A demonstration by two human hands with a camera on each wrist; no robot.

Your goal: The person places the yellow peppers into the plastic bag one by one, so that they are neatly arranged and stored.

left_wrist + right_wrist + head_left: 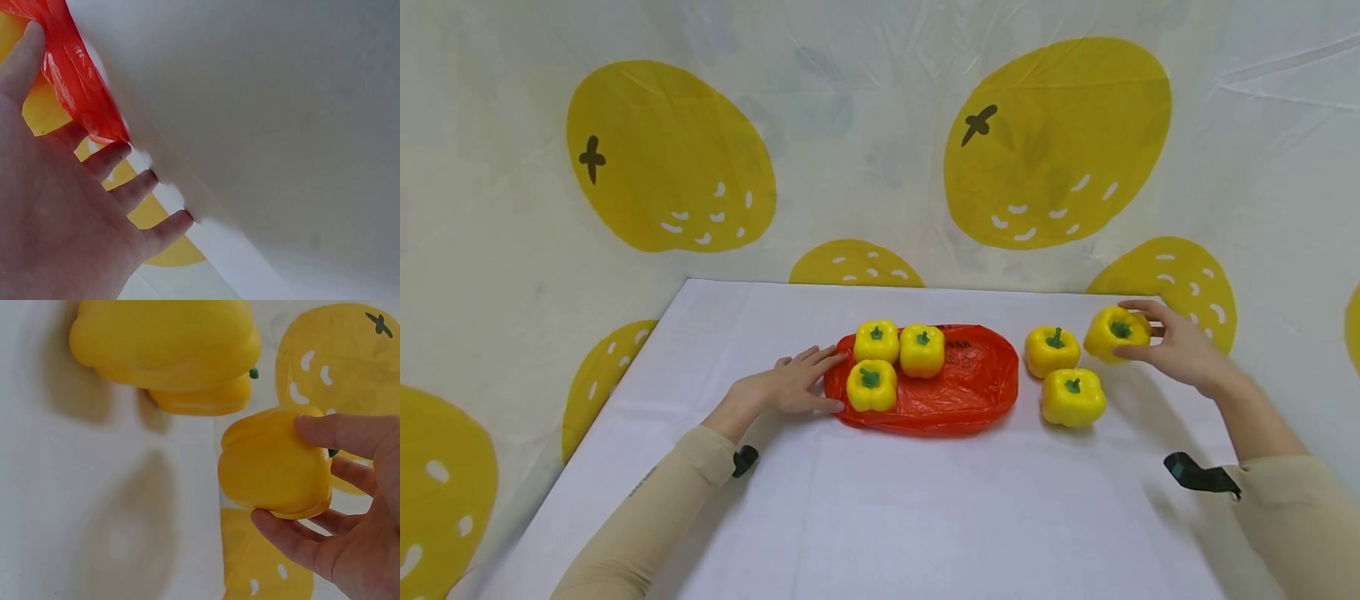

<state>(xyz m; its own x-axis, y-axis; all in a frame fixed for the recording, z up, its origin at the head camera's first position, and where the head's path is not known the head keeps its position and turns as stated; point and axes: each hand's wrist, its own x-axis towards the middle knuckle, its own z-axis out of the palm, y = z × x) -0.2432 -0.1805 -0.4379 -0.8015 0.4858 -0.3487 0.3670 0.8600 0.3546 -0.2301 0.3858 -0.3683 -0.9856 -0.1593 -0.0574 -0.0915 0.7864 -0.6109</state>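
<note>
My right hand (1180,346) grips a yellow bell pepper (1115,334) between thumb and fingers; in the right wrist view this pepper (275,464) appears held off the table. Beside it, one yellow pepper (1052,351) and another in front (1072,397) stand on the table. A glossy red plastic bag (977,387) lies in an oval shape at the middle, with three yellow peppers (872,386) upright on its left part. At the bag's left edge rests my left hand (792,386), its fingers spread; the left wrist view shows fingertips by the red plastic (78,75).
A white cloth (880,508) covers the table, whose far edge (745,282) meets a pale backdrop with large printed yellow fruits (1060,142). Small black devices (1201,473) sit at both sleeve cuffs.
</note>
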